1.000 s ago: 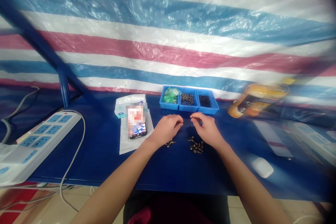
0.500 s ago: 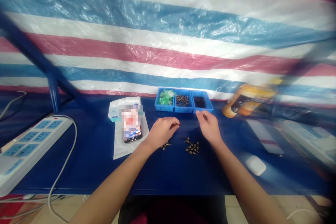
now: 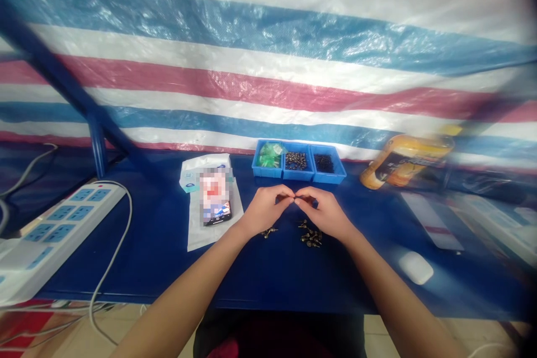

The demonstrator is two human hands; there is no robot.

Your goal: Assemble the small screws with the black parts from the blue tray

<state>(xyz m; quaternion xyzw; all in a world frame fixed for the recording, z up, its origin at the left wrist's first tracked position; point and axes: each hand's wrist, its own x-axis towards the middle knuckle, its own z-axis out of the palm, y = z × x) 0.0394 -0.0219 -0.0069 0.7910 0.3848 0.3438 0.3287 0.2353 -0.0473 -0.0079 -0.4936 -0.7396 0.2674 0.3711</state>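
My left hand (image 3: 268, 210) and my right hand (image 3: 323, 211) meet fingertip to fingertip above the blue table, both closed in a pinch. Whatever lies between the fingertips is too small to make out. Below my right hand lies a pile of small dark metal parts with thin shanks (image 3: 311, 236). A smaller group of such parts (image 3: 269, 232) sits beside my left wrist. Behind the hands stand three joined blue bins: one with a green plastic bag (image 3: 269, 155), one with small metal pieces (image 3: 296, 161), one with black screw-like pieces (image 3: 324, 164).
On the left are a phone (image 3: 216, 201) on white packaging (image 3: 197, 235) and a white power strip (image 3: 67, 229) with its cable. To the right lie an orange drink bottle (image 3: 403, 162), a white rounded case (image 3: 416, 267) and a flat pale object (image 3: 432, 221). Striped sheeting hangs behind.
My right hand has moved from the front of the right bin down and left to meet my left hand. The view has shifted slightly.
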